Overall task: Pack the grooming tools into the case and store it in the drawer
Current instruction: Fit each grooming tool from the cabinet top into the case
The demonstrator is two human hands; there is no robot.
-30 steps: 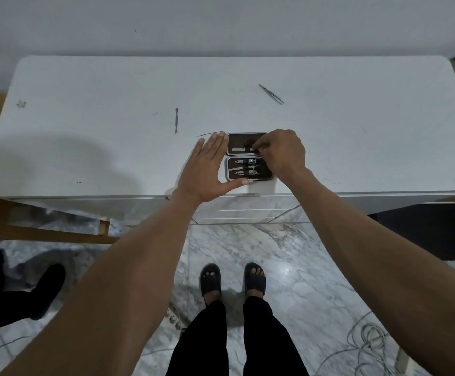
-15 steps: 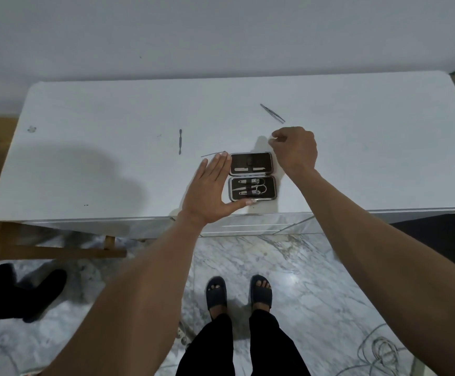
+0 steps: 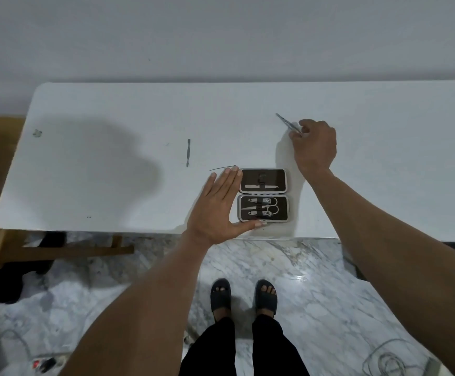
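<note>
A small black grooming case lies open near the front edge of the white table. Its lid holds a file; its lower half holds clippers and scissors. My left hand rests flat against the case's left side, fingers together and thumb along its front. My right hand is behind and right of the case, its fingertips pinched on the near end of the tweezers. A slim cuticle pusher lies left of the case. A thin metal pick lies just past my left fingertips.
A wall runs behind the table. Below are a marble floor, my sandalled feet, a wooden frame at the left, and coiled cable at the lower right. A power strip sits at the lower left.
My right hand left the case lid and moved back and right to the tweezers, closing its fingers on them. My left hand stayed beside the case. The view has shifted.
</note>
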